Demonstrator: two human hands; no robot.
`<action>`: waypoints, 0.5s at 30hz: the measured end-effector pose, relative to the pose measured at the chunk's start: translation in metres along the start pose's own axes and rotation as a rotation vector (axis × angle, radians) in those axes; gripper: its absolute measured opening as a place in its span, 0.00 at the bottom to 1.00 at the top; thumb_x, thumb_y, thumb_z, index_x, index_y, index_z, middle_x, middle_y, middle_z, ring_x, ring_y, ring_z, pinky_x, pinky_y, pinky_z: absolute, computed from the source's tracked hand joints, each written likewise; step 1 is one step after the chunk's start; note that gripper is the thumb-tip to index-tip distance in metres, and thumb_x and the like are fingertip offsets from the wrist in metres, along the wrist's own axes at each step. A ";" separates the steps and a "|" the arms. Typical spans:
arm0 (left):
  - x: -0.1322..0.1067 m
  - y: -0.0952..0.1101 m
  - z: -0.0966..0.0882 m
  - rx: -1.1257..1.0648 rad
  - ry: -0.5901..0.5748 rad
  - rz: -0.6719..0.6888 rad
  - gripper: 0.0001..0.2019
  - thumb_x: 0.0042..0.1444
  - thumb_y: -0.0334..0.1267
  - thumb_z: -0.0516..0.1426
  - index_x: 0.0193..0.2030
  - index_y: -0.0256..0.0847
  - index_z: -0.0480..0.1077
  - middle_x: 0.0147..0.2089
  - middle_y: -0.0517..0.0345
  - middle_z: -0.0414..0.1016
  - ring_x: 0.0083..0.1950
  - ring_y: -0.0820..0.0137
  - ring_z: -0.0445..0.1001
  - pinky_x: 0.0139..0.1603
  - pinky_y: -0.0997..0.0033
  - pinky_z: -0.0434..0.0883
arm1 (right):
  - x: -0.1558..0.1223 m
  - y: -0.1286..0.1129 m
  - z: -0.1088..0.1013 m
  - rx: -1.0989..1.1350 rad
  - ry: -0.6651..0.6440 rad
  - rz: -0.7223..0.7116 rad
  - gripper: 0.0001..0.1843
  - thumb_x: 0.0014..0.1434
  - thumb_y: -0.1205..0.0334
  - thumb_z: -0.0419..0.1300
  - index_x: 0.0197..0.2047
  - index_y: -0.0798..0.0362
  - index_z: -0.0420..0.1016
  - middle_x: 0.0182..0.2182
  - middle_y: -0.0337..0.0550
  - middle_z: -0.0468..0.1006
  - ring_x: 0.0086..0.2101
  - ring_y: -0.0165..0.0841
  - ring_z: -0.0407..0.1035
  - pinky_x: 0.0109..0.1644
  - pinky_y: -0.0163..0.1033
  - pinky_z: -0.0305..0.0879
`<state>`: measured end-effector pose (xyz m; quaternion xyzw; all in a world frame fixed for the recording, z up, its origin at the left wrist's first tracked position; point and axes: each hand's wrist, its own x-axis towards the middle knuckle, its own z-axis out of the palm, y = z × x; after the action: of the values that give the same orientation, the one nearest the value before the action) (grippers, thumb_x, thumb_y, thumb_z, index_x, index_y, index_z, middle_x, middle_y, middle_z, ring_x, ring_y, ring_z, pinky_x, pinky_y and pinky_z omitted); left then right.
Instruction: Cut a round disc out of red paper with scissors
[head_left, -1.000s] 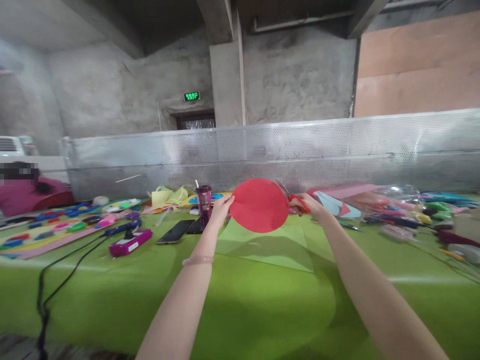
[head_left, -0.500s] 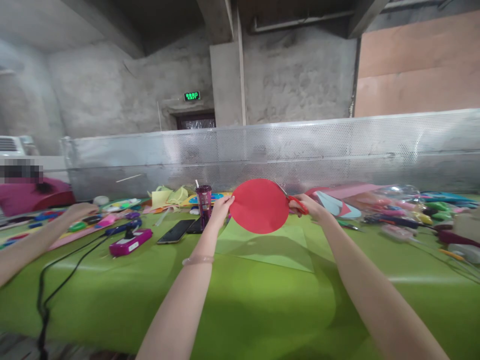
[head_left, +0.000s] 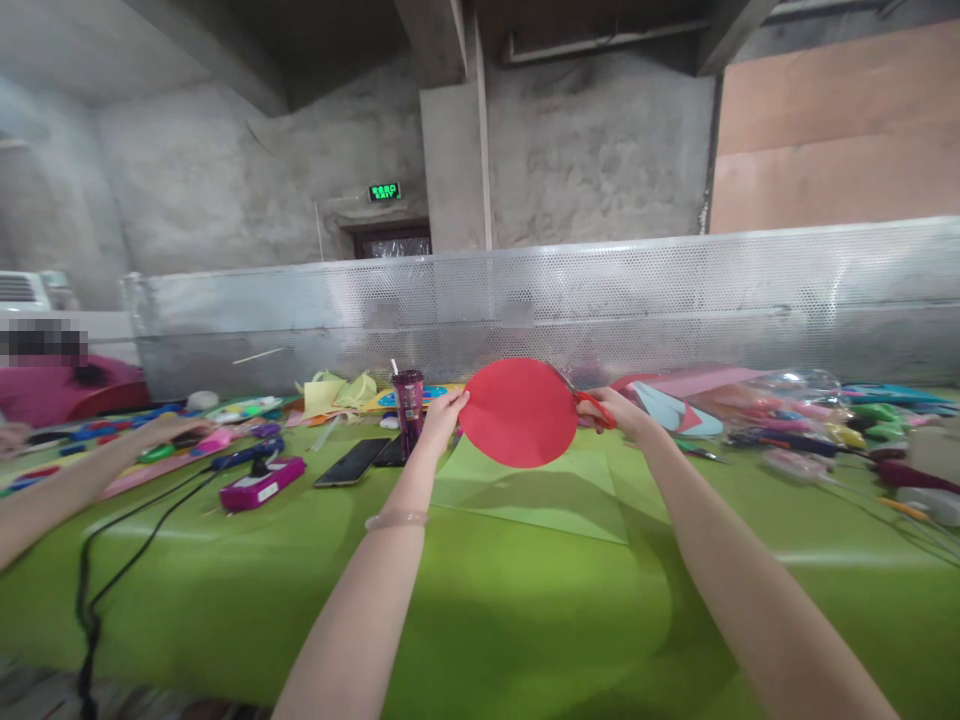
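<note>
A round red sheet of paper is held up in front of me, over the table. My left hand pinches its left edge between thumb and fingers. In my right hand is a pair of scissors with red handles, fingers wrapped around them. The dark blades run along the upper right rim of the red paper; whether they are parted I cannot make out. Below the paper, a light green sheet lies flat on the table.
On the green-covered table stand a purple cup with a straw, a phone and a purple power strip with black cables. Craft materials crowd the right. Another person's arm reaches in from the left.
My hands, the red paper and the scissors have hardly moved. At the left, the other person's hand has shifted slightly over the craft pieces.
</note>
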<state>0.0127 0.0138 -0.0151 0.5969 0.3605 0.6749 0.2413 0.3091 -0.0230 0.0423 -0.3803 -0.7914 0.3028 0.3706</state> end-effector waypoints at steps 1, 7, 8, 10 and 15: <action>0.000 0.000 0.000 -0.001 -0.002 -0.002 0.14 0.47 0.46 0.57 0.35 0.38 0.74 0.36 0.53 0.77 0.41 0.62 0.72 0.45 0.64 0.66 | -0.001 -0.002 0.000 0.011 0.003 0.002 0.12 0.43 0.60 0.56 0.15 0.53 0.59 0.12 0.35 0.61 0.16 0.26 0.56 0.20 0.33 0.53; 0.000 0.000 0.000 -0.006 -0.005 -0.012 0.15 0.46 0.46 0.58 0.36 0.38 0.74 0.36 0.53 0.77 0.41 0.62 0.72 0.45 0.64 0.66 | -0.004 -0.007 0.001 0.023 0.003 -0.003 0.14 0.43 0.61 0.56 0.13 0.52 0.57 0.10 0.34 0.59 0.15 0.26 0.56 0.22 0.34 0.54; 0.000 0.000 0.000 -0.009 -0.004 -0.011 0.15 0.46 0.46 0.58 0.36 0.38 0.74 0.37 0.53 0.77 0.41 0.62 0.72 0.45 0.65 0.66 | -0.004 -0.006 0.001 0.023 0.002 -0.006 0.14 0.43 0.61 0.56 0.13 0.52 0.58 0.11 0.34 0.60 0.15 0.26 0.56 0.21 0.34 0.54; 0.000 0.000 0.000 -0.017 0.001 -0.011 0.15 0.46 0.46 0.58 0.37 0.38 0.74 0.38 0.53 0.77 0.40 0.62 0.72 0.44 0.65 0.66 | -0.002 -0.003 0.000 0.026 -0.002 -0.013 0.13 0.44 0.62 0.56 0.13 0.52 0.59 0.11 0.34 0.61 0.15 0.26 0.56 0.20 0.33 0.52; 0.000 0.000 0.000 -0.019 -0.021 -0.019 0.16 0.46 0.46 0.58 0.38 0.37 0.74 0.36 0.52 0.77 0.40 0.62 0.72 0.43 0.65 0.67 | 0.002 0.005 -0.002 0.042 -0.032 -0.016 0.10 0.45 0.63 0.55 0.15 0.53 0.61 0.11 0.34 0.60 0.15 0.25 0.55 0.20 0.33 0.52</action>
<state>0.0130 0.0137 -0.0150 0.5981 0.3570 0.6699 0.2570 0.3120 -0.0186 0.0398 -0.3612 -0.7937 0.3226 0.3681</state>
